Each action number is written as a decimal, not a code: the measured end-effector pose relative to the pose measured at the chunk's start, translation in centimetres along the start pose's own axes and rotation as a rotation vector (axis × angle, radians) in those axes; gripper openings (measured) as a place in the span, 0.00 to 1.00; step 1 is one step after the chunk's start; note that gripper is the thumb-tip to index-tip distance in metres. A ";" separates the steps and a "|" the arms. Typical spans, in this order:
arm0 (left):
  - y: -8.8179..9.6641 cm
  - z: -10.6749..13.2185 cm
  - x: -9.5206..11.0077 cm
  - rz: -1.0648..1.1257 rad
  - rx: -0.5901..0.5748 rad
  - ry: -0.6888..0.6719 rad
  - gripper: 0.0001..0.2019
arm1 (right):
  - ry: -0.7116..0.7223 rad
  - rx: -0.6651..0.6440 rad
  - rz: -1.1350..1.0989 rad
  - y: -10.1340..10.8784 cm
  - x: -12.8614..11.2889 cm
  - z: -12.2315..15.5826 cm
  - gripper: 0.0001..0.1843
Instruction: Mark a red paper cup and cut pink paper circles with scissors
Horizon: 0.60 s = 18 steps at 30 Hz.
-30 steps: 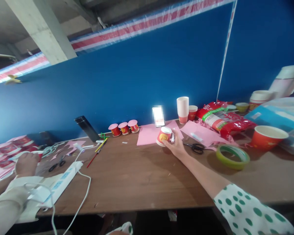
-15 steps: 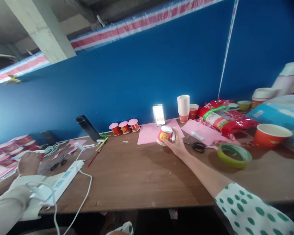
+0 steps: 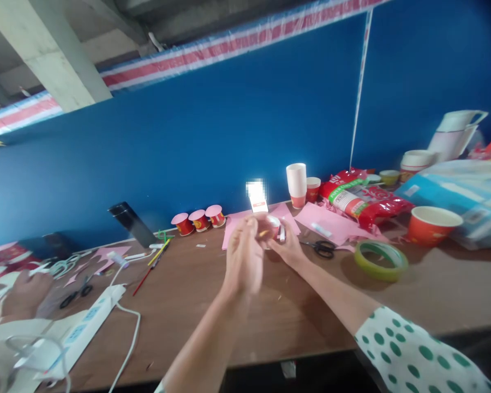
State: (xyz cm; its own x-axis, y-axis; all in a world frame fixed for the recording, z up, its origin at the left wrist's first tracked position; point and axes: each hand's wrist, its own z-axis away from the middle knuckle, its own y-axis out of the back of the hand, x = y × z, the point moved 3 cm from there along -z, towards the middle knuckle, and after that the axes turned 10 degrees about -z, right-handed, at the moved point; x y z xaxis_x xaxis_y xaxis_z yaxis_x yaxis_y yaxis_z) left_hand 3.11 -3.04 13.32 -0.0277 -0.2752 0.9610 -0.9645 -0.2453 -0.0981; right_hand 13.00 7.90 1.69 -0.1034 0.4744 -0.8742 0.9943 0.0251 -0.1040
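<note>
My right hand (image 3: 288, 246) is closed around a small red paper cup (image 3: 274, 225), held over the pink paper (image 3: 231, 226). A short white object (image 3: 282, 233) shows beside its fingers, too small to name. My left hand (image 3: 245, 254) is raised in front of the cup and hides much of it. Its fingers are bent and smeared by motion, so I cannot see whether they grip the cup. Black-handled scissors (image 3: 324, 249) lie just right of my right hand. Behind the hands a bright phone (image 3: 257, 197) stands against the blue wall.
Three cups with pink tops (image 3: 198, 220) stand by the wall, near a black cylinder (image 3: 133, 225). To the right are stacked cups (image 3: 297, 185), a red packet (image 3: 352, 196), green tape (image 3: 380, 262) and an orange cup (image 3: 432, 226). A co-worker's hand (image 3: 27, 292) is left, beyond a power strip (image 3: 88, 327).
My left hand has come up from below the table edge to the front of the cup. My right hand still holds the cup. The view has shifted slightly right.
</note>
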 end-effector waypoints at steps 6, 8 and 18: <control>3.2 -5.7 -9.6 0.085 0.293 0.306 0.07 | -0.066 -0.079 -0.221 -0.5 0.1 -0.1 0.33; 3.9 -5.8 -11.8 0.129 0.290 0.325 0.07 | -0.059 -0.088 -0.209 -0.5 0.3 0.0 0.31; 4.1 -5.2 -14.0 0.118 0.170 0.231 0.13 | 0.069 -0.131 0.076 0.0 -0.5 0.0 0.21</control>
State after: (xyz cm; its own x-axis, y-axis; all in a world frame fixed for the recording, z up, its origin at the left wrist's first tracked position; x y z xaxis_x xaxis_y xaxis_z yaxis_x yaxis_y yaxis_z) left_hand -1.79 4.68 0.86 -0.2147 -0.0974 0.9718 -0.8939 -0.3814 -0.2357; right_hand 13.02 7.64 2.13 -0.0297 0.5384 -0.8422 0.9947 0.0993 0.0284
